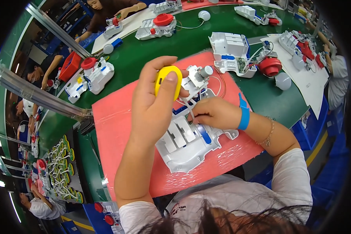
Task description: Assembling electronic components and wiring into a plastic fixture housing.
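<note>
In my raised left hand [147, 93] is a yellow oval plastic piece [168, 82] with a small dark slot, my thumb pressed on its face. A whitish cable [190, 111] runs below it toward the white plastic housing shell [183, 154], which lies open on the pink foam mat [117, 128]. My right hand [216, 111], with a blue band on its wrist, reaches into the shell's upper part. Its fingers are closed and bent down; what they pinch is hidden. Just beyond, a white assembly with a grey cylindrical motor [204, 71] joins the shell, with thin wires beside it.
On the green bench [132, 58] stand similar white housings [230, 46] with red round parts [270, 66] and white domes [283, 82]. A dark tray [76, 171] of several yellow-green pieces with white cables sits at left. Other people work around the bench.
</note>
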The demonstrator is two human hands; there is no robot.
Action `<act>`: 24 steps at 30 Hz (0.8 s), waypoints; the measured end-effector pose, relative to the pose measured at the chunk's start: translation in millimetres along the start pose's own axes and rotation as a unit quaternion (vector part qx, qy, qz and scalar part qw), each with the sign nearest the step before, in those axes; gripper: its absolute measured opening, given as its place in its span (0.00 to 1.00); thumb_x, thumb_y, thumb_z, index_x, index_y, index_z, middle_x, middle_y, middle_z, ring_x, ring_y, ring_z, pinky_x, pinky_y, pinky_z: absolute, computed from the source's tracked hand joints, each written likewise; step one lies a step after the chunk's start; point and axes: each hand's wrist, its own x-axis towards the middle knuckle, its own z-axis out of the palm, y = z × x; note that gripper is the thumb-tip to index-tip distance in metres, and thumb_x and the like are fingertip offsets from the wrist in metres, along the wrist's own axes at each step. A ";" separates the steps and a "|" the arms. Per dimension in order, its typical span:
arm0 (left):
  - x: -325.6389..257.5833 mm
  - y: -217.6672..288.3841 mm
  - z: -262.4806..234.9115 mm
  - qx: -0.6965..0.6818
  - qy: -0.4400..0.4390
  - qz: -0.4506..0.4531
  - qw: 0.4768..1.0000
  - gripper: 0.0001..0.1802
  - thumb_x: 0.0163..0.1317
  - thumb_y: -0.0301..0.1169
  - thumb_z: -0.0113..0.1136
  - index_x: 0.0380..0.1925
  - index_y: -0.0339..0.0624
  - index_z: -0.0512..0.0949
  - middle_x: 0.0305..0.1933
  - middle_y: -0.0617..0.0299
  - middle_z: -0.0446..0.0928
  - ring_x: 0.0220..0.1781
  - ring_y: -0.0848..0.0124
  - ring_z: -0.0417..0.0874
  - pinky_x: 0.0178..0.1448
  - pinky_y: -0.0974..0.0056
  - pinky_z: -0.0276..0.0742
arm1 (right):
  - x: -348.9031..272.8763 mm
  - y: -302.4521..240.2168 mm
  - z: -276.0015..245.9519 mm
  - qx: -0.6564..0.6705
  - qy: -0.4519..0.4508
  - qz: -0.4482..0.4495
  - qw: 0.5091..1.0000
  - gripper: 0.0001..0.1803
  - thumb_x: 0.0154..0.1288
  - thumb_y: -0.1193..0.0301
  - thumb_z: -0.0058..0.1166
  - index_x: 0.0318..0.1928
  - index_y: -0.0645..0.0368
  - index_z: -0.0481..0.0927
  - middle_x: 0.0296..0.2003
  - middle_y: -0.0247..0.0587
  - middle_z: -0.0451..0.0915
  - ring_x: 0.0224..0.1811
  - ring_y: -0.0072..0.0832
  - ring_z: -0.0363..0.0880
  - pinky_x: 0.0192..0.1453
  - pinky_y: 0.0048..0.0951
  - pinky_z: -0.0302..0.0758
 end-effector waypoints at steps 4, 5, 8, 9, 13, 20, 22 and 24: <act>-1.2 5.2 3.0 0.016 0.013 -0.001 1.000 0.15 0.65 0.31 0.44 0.49 0.35 0.66 0.40 0.52 0.75 0.31 0.76 0.77 0.38 0.72 0.73 | 0.0 -0.4 2.3 -0.010 0.023 0.002 1.000 0.07 0.56 0.72 0.52 0.35 0.60 0.78 0.30 0.45 0.78 0.34 0.41 0.77 0.40 0.36 0.72; -1.8 3.1 4.2 0.014 0.010 -0.004 1.000 0.15 0.65 0.31 0.44 0.49 0.35 0.66 0.40 0.52 0.75 0.31 0.76 0.77 0.38 0.72 0.73 | -0.4 1.1 2.8 -0.008 0.025 0.006 1.000 0.07 0.56 0.72 0.52 0.35 0.60 0.78 0.30 0.45 0.78 0.34 0.41 0.77 0.40 0.36 0.72; -5.8 1.0 0.2 0.023 0.004 -0.002 1.000 0.14 0.65 0.30 0.44 0.48 0.35 0.66 0.39 0.52 0.75 0.30 0.76 0.77 0.38 0.72 0.73 | 1.7 5.1 10.0 -0.065 0.009 0.001 0.998 0.06 0.56 0.71 0.51 0.34 0.59 0.76 0.28 0.45 0.77 0.33 0.42 0.76 0.38 0.39 0.71; -6.1 1.9 0.0 0.022 0.009 -0.002 1.000 0.14 0.65 0.30 0.44 0.48 0.35 0.66 0.39 0.52 0.75 0.30 0.76 0.77 0.38 0.72 0.73 | 0.2 6.8 11.0 -0.093 0.017 -0.018 0.995 0.06 0.56 0.71 0.51 0.34 0.59 0.75 0.27 0.45 0.77 0.33 0.42 0.76 0.37 0.40 0.71; -8.3 4.2 2.4 0.016 0.006 -0.004 1.000 0.14 0.65 0.29 0.44 0.48 0.36 0.66 0.39 0.53 0.75 0.32 0.76 0.77 0.38 0.72 0.73 | -2.6 13.6 13.2 -0.129 0.043 -0.063 0.989 0.06 0.55 0.71 0.51 0.34 0.56 0.74 0.24 0.45 0.75 0.31 0.43 0.75 0.36 0.42 0.70; -8.9 1.0 0.3 0.037 -0.001 -0.003 0.999 0.15 0.64 0.29 0.45 0.49 0.35 0.66 0.40 0.50 0.75 0.32 0.74 0.77 0.40 0.69 0.74 | 0.0 11.9 15.3 -0.129 0.051 -0.078 0.987 0.04 0.51 0.74 0.50 0.30 0.56 0.74 0.24 0.44 0.75 0.29 0.43 0.75 0.33 0.43 0.69; -9.2 -1.4 -2.4 0.057 -0.003 -0.001 0.998 0.16 0.64 0.29 0.44 0.50 0.34 0.65 0.40 0.48 0.76 0.31 0.72 0.78 0.42 0.65 0.76 | 3.5 11.4 16.3 -0.137 0.035 -0.039 0.989 0.03 0.49 0.75 0.49 0.28 0.56 0.73 0.23 0.44 0.75 0.28 0.44 0.75 0.31 0.44 0.69; -9.4 -2.1 -6.4 0.071 -0.016 0.007 0.997 0.16 0.64 0.30 0.44 0.50 0.35 0.65 0.41 0.49 0.76 0.32 0.72 0.78 0.42 0.66 0.75 | 3.9 9.3 16.3 -0.133 0.025 -0.035 0.990 0.03 0.50 0.74 0.49 0.28 0.56 0.74 0.23 0.44 0.75 0.28 0.44 0.75 0.31 0.44 0.69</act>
